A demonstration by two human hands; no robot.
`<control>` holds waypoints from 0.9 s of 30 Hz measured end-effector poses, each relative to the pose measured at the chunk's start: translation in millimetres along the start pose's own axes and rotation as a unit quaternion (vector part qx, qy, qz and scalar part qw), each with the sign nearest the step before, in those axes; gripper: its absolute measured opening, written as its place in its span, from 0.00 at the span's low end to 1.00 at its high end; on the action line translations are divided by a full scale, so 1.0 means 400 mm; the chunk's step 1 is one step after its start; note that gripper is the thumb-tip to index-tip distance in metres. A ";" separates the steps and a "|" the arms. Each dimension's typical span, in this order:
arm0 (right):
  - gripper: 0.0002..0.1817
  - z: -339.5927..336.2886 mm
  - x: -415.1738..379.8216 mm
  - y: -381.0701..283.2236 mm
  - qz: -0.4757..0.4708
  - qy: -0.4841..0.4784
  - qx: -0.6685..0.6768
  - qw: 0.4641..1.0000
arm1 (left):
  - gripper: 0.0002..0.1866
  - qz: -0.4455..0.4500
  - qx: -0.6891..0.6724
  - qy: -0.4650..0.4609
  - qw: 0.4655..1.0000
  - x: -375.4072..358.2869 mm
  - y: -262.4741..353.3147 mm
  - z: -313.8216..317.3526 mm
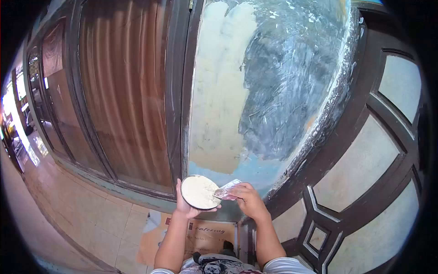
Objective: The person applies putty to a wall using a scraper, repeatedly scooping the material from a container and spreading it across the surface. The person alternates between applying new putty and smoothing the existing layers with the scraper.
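Note:
My left hand (pixel 183 208) grips a round bowl from below and the side, with its dark rim showing. Cream-coloured paste (pixel 197 189) fills the bowl almost to the rim. In my right hand (pixel 250 202) is a flat scraper (pixel 228 188), smeared whitish, its edge touching the paste at the bowl's right side. Beyond both hands stands a wall (pixel 292 91) with a cream-coated strip (pixel 219 100) on its left, a rough grey-blue area in the middle and light blue paint low down.
A dark-framed window with a brown curtain (pixel 123 91) stands to the left. On the right is a dark door with pale panels (pixel 365 160). A printed banner (pixel 205 235) lies on the tiled floor (pixel 98 214) below my hands.

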State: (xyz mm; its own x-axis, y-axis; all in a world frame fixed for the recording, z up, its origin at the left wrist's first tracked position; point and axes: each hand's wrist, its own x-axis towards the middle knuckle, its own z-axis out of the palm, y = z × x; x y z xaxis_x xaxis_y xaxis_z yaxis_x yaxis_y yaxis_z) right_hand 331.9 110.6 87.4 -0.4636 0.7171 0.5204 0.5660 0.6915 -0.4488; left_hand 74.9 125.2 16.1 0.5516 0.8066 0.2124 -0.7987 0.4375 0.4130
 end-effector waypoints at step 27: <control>0.18 0.001 -0.016 0.004 0.038 0.132 0.000 0.991 | 0.57 -0.011 -0.129 -0.060 0.990 0.000 -0.087 -0.017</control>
State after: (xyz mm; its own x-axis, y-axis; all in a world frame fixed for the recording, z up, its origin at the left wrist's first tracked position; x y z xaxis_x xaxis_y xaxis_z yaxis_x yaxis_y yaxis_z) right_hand 335.4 107.2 83.1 -0.2248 0.7201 0.6565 0.5922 0.6360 -0.4948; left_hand 101.0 112.6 -4.2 0.5824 0.7489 0.3162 -0.8120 0.5548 0.1814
